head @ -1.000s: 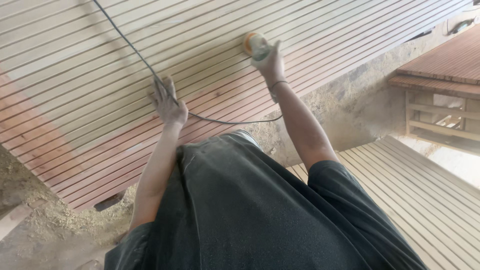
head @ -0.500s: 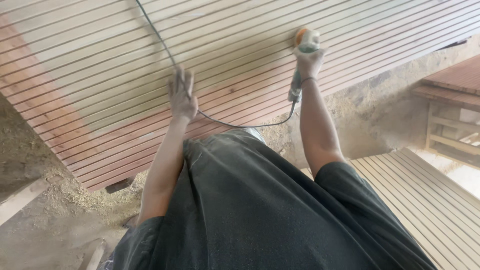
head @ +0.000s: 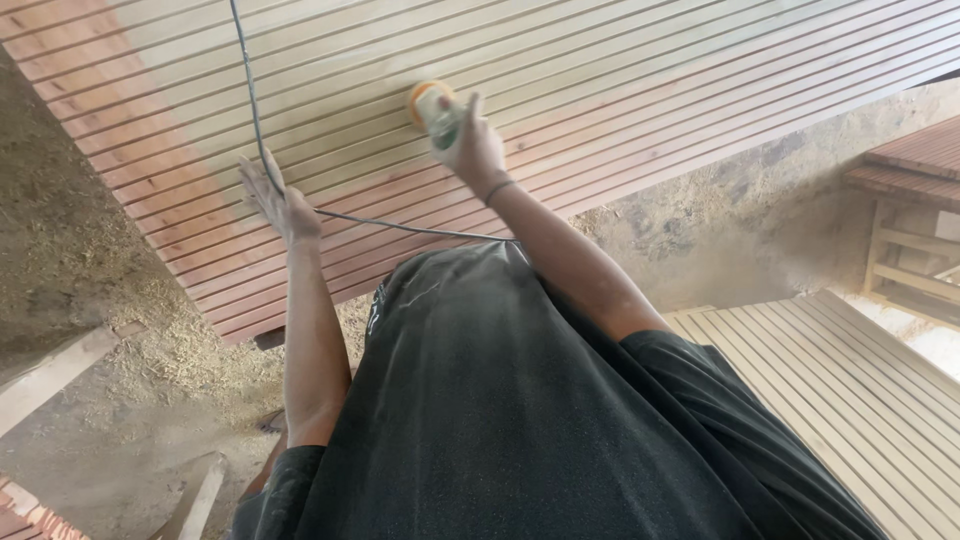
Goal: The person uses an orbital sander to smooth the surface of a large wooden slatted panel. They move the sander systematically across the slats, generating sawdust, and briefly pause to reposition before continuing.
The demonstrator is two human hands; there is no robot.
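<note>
Small power sander (head: 432,108), pale body with an orange edge, pressed flat against a large slatted wooden panel (head: 620,70), roughly at the panel's middle. Right hand (head: 472,148) wrapped over the top of the sander, fingers closed around its body, a thin band around the wrist. Dark power cord (head: 252,90) dropping from the upper edge of the view across the slats, passing under the left hand (head: 278,200), then curving right towards the torso. Left hand spread flat and wide on the slats, palm down, pinning the cord against the wood, well to the left of and below the sander. Panel built of long narrow strips with dark grooves between them, running on a slant from lower left to upper right; paler and dustier around the sander, redder along the lower edge and the upper left corner. Dark, dust-speckled shirt (head: 520,420) filling the lower centre of the view, both bare forearms reaching up from it. Below the panel, dirt floor (head: 120,400) strewn with sawdust and shavings, a loose plank (head: 50,375) lying at the left. At lower right, a second slatted panel (head: 860,390) of pale wood lying flat. Beyond it, at the right edge, a wooden frame (head: 900,250) carrying more reddish slatted boards.
</note>
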